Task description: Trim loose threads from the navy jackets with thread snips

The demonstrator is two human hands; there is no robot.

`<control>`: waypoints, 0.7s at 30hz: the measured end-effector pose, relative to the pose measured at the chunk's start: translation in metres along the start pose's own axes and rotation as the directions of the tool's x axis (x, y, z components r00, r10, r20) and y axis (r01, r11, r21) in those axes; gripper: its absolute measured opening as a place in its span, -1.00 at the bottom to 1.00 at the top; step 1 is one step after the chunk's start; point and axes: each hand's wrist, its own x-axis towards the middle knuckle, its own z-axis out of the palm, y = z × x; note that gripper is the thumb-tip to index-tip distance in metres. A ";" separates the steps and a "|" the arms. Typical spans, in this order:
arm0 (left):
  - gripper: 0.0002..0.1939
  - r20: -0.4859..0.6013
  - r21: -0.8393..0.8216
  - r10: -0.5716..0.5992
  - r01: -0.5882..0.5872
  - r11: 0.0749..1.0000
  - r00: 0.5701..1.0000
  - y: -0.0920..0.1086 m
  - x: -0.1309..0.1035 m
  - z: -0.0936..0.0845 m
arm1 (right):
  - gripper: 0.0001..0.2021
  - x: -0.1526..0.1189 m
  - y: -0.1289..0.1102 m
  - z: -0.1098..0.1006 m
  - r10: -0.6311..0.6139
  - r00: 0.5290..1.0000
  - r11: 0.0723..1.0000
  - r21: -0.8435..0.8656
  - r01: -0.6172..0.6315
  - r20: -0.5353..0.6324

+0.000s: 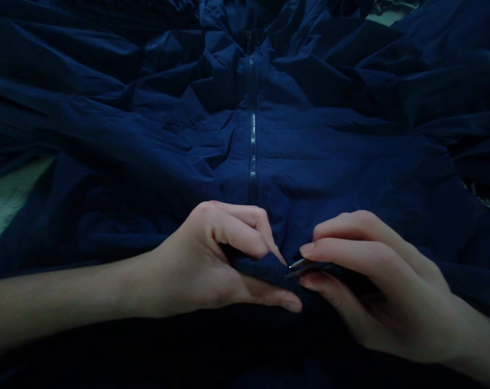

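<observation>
A dark blue jacket (329,143) lies spread out in front of me, with a metal-toothed zipper (253,127) running up its middle. My left hand (218,259) is closed on the jacket's lower edge, fingers curled above and the thumb stretched out below. In my right hand (384,281) is a small pair of thread snips (296,268), pinched between thumb and fingers. Their two pointed blades stand slightly apart and point left, close to my left fingertip at the hem. The rest of the snips is hidden in my palm. Any thread at the tips is too small to make out.
A pale greenish surface (7,197) shows past the jacket at the left. Rumpled sleeve cloth (66,70) spreads to both sides. At the top right lies something pale and shiny (390,12). The area below my hands is very dark.
</observation>
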 end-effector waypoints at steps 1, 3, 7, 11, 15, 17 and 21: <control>-0.78 0.002 0.010 0.000 0.000 1.000 1.000 0.001 0.001 0.000 | -0.88 0.000 0.000 0.000 -0.002 1.000 1.000 0.000 0.002 -0.001; -0.78 0.007 0.018 0.001 -0.001 1.000 1.000 0.003 0.002 0.000 | -0.88 0.000 0.000 0.000 -0.003 1.000 1.000 0.002 0.003 -0.001; -0.79 0.008 0.022 -0.011 0.011 1.000 1.000 0.004 0.003 0.001 | -0.90 0.000 -0.001 0.001 -0.001 1.000 1.000 0.011 0.001 -0.001; -0.81 0.009 0.009 -0.016 0.016 1.000 1.000 0.003 0.002 0.002 | -0.89 0.000 -0.002 0.001 0.006 1.000 1.000 0.025 -0.006 0.006; -0.81 0.009 0.023 0.007 -0.007 1.000 1.000 0.001 0.001 0.001 | -0.88 0.001 -0.001 0.001 0.012 1.000 1.000 0.023 -0.012 -0.005; -0.81 0.013 0.031 0.017 -0.018 0.999 1.000 0.000 0.000 0.001 | -0.88 0.000 0.000 0.001 0.026 1.000 0.999 0.023 -0.025 -0.013; -0.82 0.015 0.070 0.029 -0.030 0.997 0.999 -0.001 -0.001 0.000 | -0.83 -0.002 0.000 0.000 0.059 0.998 0.997 0.045 -0.058 -0.023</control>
